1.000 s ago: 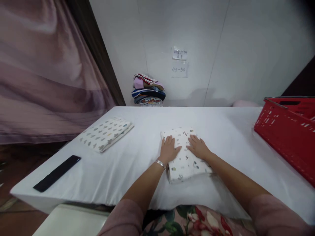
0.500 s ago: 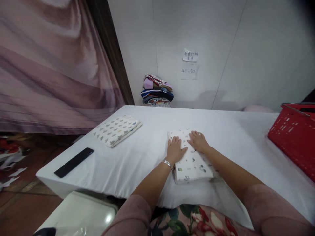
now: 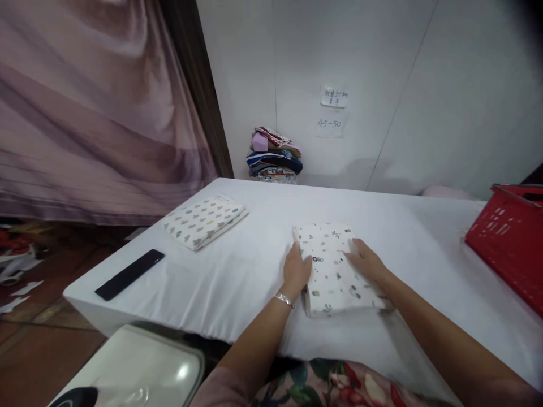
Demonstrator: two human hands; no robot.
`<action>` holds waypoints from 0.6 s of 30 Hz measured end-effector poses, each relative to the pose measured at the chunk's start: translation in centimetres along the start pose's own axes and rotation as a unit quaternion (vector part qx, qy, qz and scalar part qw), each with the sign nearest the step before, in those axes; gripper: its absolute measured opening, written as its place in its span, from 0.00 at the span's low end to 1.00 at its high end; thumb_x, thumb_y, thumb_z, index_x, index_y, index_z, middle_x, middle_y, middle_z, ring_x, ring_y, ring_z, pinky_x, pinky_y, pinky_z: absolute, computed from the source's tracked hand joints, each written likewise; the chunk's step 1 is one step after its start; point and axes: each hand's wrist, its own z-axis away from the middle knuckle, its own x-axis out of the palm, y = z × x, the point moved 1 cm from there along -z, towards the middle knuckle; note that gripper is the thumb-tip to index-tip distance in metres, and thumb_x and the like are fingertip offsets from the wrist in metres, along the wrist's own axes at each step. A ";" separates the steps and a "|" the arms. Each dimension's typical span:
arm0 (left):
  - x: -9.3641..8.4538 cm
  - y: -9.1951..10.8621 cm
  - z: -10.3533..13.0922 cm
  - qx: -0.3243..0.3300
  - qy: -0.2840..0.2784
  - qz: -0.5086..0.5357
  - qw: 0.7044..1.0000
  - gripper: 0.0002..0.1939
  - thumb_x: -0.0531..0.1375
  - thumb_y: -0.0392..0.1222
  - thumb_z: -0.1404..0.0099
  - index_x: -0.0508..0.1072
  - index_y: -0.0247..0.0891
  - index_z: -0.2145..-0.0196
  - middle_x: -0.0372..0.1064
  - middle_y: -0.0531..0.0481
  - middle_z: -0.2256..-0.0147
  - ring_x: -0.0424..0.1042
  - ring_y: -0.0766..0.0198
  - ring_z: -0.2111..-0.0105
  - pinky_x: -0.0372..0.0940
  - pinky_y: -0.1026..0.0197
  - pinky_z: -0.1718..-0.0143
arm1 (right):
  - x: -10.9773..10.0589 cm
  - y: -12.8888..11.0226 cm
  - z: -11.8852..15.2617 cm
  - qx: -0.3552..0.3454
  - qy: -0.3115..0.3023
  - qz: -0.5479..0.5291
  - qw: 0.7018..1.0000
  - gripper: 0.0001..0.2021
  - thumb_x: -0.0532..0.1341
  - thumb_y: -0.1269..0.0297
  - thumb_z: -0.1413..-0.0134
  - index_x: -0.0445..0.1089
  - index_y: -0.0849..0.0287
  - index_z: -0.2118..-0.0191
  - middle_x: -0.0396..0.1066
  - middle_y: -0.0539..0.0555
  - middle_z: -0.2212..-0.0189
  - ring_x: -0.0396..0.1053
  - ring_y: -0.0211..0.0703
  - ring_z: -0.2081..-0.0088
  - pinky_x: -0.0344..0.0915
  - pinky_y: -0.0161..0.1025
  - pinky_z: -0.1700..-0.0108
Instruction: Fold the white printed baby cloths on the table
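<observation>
A folded white cloth with small printed figures lies on the white-covered table in front of me. My left hand, with a silver bracelet at the wrist, grips the cloth's left edge, thumb on top and fingers at the side. At the right edge, my right hand holds the cloth in the same way, with its thumb on top. The undersides of both hands are hidden. Another folded cloth, with a grey cloud-like print, rests at the table's left.
A black phone-like slab lies near the left table edge. The red basket stands at the right. Stacked folded fabrics sit beyond the far edge. A white lidded object is below at the left.
Both hands have moved from lying flat on top of the cloth out to its left and right edges, and now grip it there. The view has shifted slightly.
</observation>
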 end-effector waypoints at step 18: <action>0.4 0.0 -2.9 0.006 -0.033 0.047 0.998 0.29 0.60 0.34 0.47 0.59 0.38 0.47 0.68 0.43 0.52 0.68 0.56 0.54 0.62 0.58 0.53 | -1.0 0.6 1.2 0.144 0.039 -0.282 0.948 0.42 0.66 0.49 0.60 0.56 0.60 0.39 0.67 0.63 0.49 0.68 0.56 0.52 0.68 0.46 0.55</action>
